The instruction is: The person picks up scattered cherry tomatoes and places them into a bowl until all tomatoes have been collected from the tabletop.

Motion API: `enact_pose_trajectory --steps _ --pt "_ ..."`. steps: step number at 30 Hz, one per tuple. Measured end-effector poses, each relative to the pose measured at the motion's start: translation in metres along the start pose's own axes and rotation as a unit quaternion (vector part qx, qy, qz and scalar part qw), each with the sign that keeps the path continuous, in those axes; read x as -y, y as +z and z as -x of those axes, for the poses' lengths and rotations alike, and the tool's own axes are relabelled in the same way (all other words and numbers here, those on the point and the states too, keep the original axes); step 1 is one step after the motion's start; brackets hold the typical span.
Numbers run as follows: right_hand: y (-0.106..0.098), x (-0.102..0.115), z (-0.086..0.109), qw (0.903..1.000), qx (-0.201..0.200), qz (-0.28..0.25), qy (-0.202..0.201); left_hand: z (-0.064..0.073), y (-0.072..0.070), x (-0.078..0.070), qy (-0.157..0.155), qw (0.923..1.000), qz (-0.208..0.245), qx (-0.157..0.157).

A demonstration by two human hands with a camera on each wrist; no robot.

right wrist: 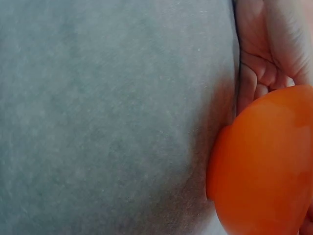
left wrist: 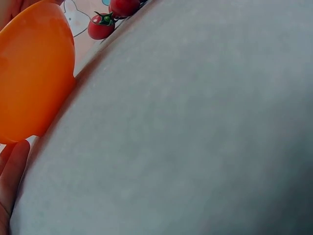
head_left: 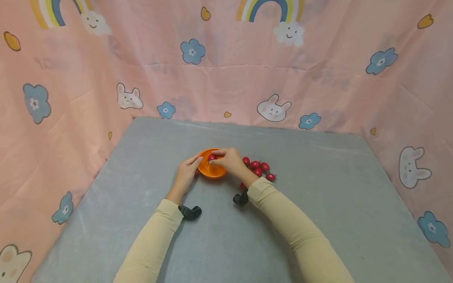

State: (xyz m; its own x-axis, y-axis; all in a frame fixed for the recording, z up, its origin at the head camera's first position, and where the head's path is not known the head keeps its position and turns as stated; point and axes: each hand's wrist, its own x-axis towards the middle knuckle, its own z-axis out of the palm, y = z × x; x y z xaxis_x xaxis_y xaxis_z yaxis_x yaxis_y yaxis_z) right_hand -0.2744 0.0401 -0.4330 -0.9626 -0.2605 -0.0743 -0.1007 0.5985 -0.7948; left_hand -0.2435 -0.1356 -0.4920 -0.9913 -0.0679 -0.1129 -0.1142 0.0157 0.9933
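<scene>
An orange bowl (head_left: pixel 211 173) stands on the grey table, its outer side filling part of both wrist views. My left hand (head_left: pixel 185 175) holds the bowl at its left side, thumb at the rim and fingers along the outside. Over the bowl, my right hand (head_left: pixel 231 162) reaches in from the right and pinches a red cherry tomato (head_left: pixel 211 157) between thumb and fingers, inside the rim. Just right of the bowl lies a group of several cherry tomatoes (head_left: pixel 265 167), partly hidden behind the right hand and wrist. Green stems show on some, as on one tomato (left wrist: pixel 100 27) in the left wrist view.
The grey table (head_left: pixel 336 204) spreads out around the bowl. A pink curtain (head_left: pixel 219 86) with rainbows, rabbits and flowers encloses it at the back and sides. Black wrist cameras, such as the left one (head_left: pixel 191 212), jut inward from both cream sleeves.
</scene>
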Motion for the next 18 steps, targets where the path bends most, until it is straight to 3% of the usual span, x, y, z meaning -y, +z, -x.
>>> enact_pose_trajectory --steps 13,18 --pt "0.009 0.006 -0.005 0.9925 0.04 0.112 -0.03 0.001 0.001 0.0 0.012 0.9998 0.014 0.0" --pt "0.013 0.009 -0.007 0.9891 0.06 0.13 -0.031 0.001 0.001 0.001 0.011 0.9999 0.004 -0.001"
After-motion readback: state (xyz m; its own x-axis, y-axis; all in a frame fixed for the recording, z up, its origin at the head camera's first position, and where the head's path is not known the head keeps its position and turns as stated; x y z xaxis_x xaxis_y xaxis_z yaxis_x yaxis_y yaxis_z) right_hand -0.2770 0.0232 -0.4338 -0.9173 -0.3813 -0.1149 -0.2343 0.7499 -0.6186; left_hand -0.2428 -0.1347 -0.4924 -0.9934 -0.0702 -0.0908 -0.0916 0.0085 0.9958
